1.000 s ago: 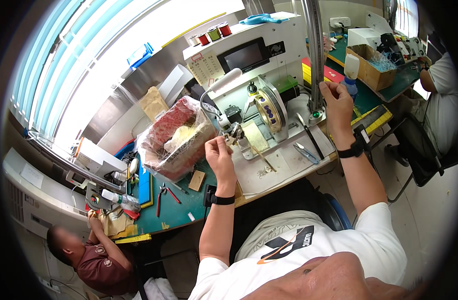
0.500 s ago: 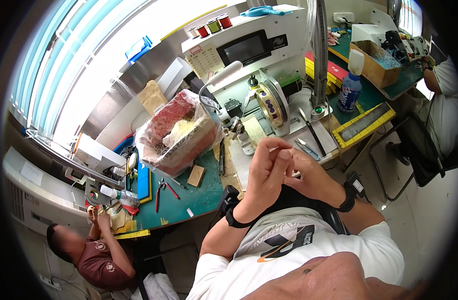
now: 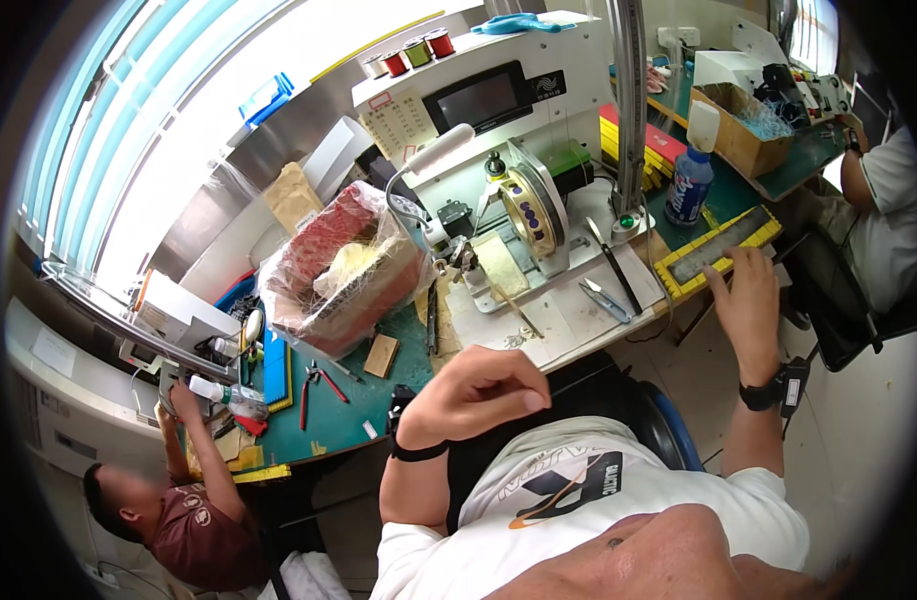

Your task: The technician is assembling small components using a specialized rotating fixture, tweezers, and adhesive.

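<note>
My left hand is held before my chest, in front of the machine's white base plate. Its fingers are curled with the thumb pressed to them; whatever they may hold is hidden. My right hand reaches out to the right, fingers stretched and apart, at the near right edge of a yellow-rimmed tray with a grey surface. Beyond my left hand, the white machine carries a gold-coloured ring wheel. On its base lie a knife and tweezers.
A plastic-lined cardboard box stands left of the machine. Red-handled pliers and a small wooden block lie on the green table. A blue spray bottle stands behind the tray. Co-workers sit at lower left and far right.
My hands, together before, are apart now. The right one has swung out right to the tray; the left has dropped back toward my chest and left. The view has shifted slightly.
</note>
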Available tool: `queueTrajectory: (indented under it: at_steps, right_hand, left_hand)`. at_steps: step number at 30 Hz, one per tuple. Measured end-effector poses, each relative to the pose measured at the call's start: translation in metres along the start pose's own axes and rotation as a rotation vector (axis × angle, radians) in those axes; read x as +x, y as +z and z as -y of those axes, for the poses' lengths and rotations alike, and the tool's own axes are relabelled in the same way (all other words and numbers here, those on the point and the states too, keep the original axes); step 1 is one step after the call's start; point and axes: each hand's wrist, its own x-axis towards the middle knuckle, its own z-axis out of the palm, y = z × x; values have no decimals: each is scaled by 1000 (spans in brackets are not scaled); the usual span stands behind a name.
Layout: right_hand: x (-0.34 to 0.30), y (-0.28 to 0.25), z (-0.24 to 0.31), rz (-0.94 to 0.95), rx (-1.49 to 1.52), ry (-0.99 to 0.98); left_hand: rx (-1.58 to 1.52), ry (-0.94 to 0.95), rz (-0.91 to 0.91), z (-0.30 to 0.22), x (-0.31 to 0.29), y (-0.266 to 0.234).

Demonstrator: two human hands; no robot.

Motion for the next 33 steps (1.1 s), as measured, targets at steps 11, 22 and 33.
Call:
queueTrajectory:
  at_steps: [11,22,33]
  right_hand:
    - [-2,-21,122,428,1418,-126]
    - [4,10,130,406,1177,-114]
    - [14,13,131,110,1056,-444]
  left_hand:
    - [796,210,-337,18,46,26]
    - [888,181,-597,37,41,-3]
    - [923,310,-559,31,48,10]
